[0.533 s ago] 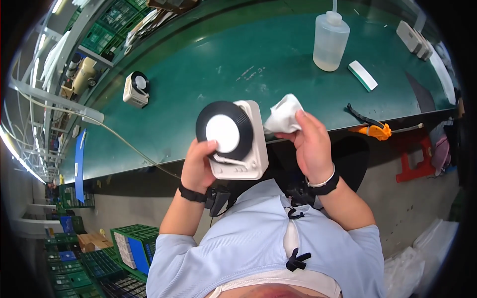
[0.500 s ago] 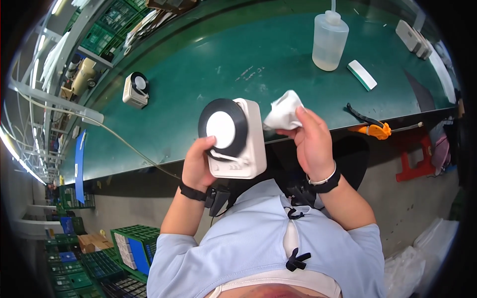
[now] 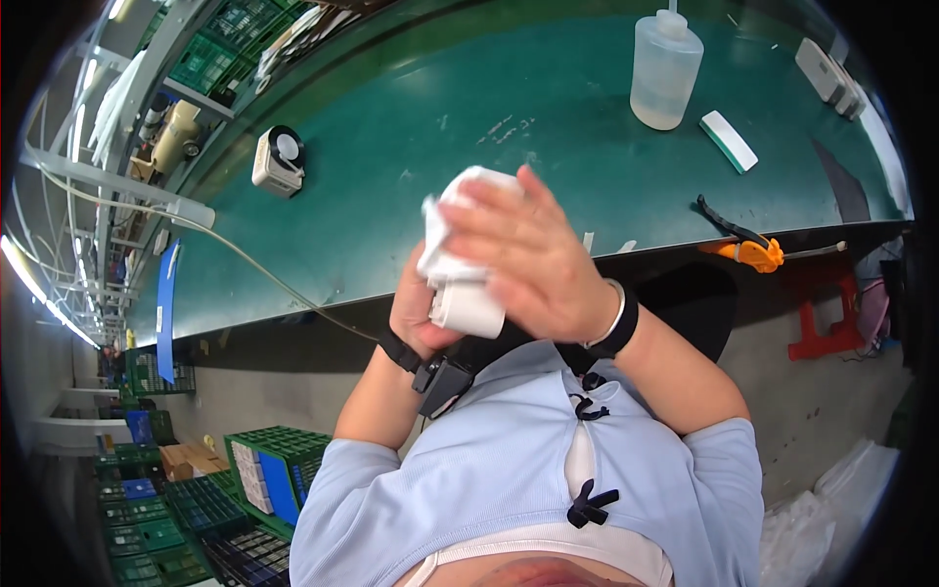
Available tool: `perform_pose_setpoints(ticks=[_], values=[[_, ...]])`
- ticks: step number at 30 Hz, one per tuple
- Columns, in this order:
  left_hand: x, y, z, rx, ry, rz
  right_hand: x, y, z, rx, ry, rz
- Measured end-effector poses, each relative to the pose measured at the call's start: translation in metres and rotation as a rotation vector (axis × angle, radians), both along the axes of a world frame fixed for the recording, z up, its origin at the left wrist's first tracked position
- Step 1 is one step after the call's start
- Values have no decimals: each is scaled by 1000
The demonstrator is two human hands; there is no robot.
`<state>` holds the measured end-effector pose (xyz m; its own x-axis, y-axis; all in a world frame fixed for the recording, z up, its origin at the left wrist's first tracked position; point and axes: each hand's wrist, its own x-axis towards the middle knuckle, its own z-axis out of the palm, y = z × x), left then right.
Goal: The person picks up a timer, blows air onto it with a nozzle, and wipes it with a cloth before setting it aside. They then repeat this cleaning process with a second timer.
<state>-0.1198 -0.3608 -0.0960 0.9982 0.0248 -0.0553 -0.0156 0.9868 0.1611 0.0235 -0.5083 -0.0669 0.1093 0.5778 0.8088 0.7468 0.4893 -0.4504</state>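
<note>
My left hand [image 3: 411, 311] is closed round a small white mini record player [image 3: 471, 311], held up off the table's near edge. Only its lower part shows; its black disc is hidden. A white cloth [image 3: 440, 235] lies over its upper part. Over that cloth, my right hand [image 3: 548, 269] presses with fingers stretched and somewhat blurred, keeping it against the player. Another mini record player [image 3: 280, 161], white with a black disc, stands on the table at the far left.
On the green table [image 3: 372, 147] stand a clear squeeze bottle [image 3: 667, 73] and a white-green block [image 3: 729, 142]. An orange-handled tool [image 3: 758, 254] sits at the right edge. A cable [image 3: 259, 274] crosses at left. Green crates [image 3: 284, 450] and a red stool [image 3: 822, 328] are below.
My right hand has brought the cloth left onto the record player, covering its disc. The player has turned in my left hand, so its side now shows. The view has shifted slightly.
</note>
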Motion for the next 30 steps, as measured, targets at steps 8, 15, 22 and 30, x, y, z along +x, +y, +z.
perform_pose_setpoints(ticks=[8,15,22,30], values=[[16,-10,-3,-363,-110,-62,-36,9,-10,271,-339,120],[19,2,-6,-747,-214,48,26,-15,-9,300,-46,-343],[13,16,-8,-740,-253,-78,34,-89,-45,-478,672,-245],[3,13,-13,-597,-372,-22,63,-188,-158,120,1650,-731]])
